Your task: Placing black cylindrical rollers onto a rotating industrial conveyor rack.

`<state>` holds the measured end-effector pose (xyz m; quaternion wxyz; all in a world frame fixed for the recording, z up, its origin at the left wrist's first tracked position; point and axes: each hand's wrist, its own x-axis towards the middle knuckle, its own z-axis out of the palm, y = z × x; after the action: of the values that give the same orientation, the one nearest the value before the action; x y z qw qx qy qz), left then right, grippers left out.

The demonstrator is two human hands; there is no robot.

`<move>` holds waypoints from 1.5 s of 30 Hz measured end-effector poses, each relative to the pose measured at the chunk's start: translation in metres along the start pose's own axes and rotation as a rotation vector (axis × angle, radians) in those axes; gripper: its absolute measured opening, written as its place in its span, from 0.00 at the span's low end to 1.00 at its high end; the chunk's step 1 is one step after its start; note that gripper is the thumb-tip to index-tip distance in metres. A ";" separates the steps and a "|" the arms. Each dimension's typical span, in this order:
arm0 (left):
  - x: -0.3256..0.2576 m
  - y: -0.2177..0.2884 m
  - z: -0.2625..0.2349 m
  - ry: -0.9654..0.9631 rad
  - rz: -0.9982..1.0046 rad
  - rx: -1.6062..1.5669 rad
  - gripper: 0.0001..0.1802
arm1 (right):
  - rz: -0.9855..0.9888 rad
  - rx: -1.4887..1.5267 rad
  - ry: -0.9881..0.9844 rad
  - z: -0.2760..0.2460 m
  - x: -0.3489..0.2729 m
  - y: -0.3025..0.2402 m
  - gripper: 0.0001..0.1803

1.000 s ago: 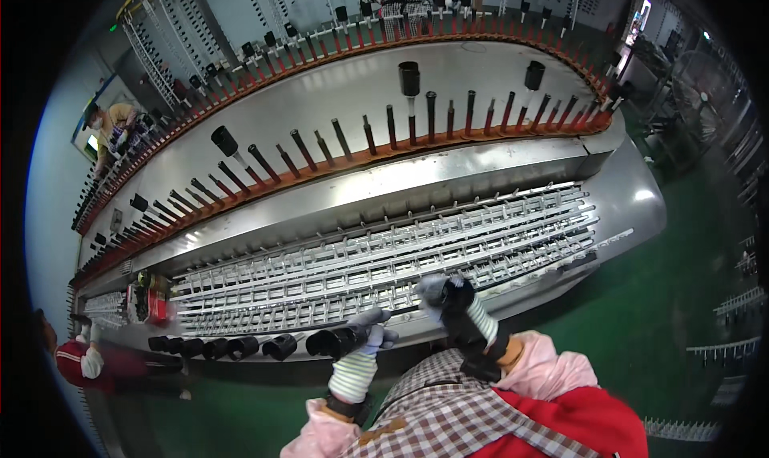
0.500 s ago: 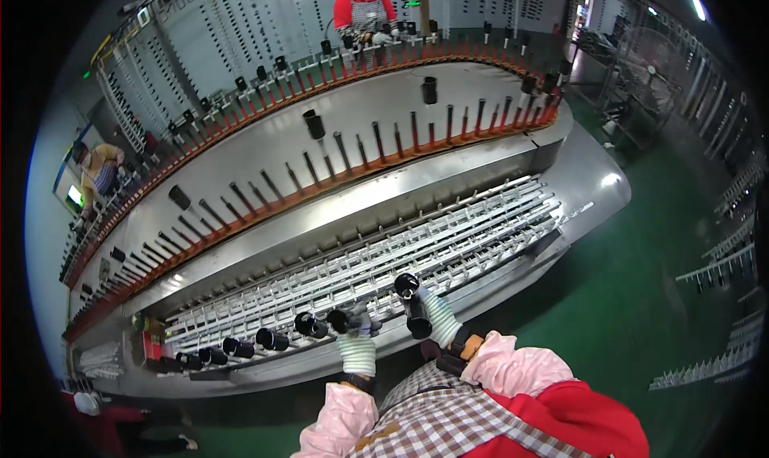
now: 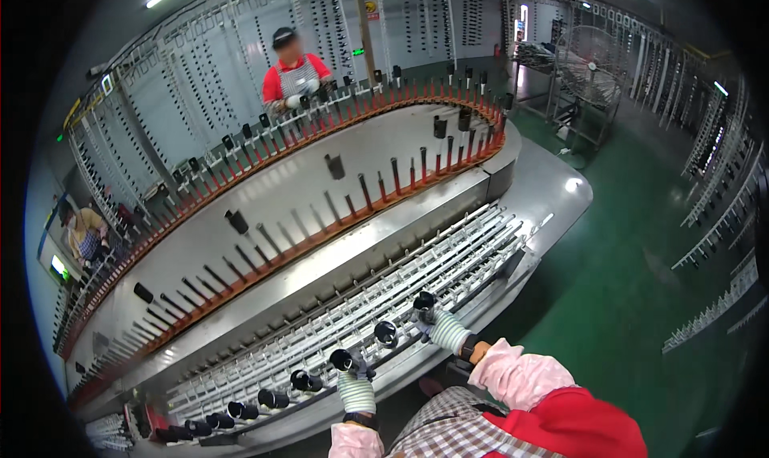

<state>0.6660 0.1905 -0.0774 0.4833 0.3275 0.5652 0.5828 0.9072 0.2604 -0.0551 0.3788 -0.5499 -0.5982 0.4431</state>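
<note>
Rack of rods (image 3: 384, 314) mid-frame — tube row (image 3: 264, 398) along its lower-left edge; peg conveyor (image 3: 320, 217) behind, worker (image 3: 292, 77) at top.

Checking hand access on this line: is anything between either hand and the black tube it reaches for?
Nothing visible. The left hand is already at one black tube, and the right hand at another. A third tube sits between them, clear of both.

head: worn, fisheye | looks down-forward | hands near, lower edge
</note>
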 end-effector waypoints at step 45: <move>0.019 -0.046 0.083 0.297 0.040 1.068 0.15 | -0.295 0.046 0.675 -0.372 0.503 -0.009 0.15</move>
<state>0.7459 0.2314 -0.1130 0.1540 0.4521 0.8379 0.2642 1.1998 0.8021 0.0556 0.6268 -0.5641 -0.5025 0.1907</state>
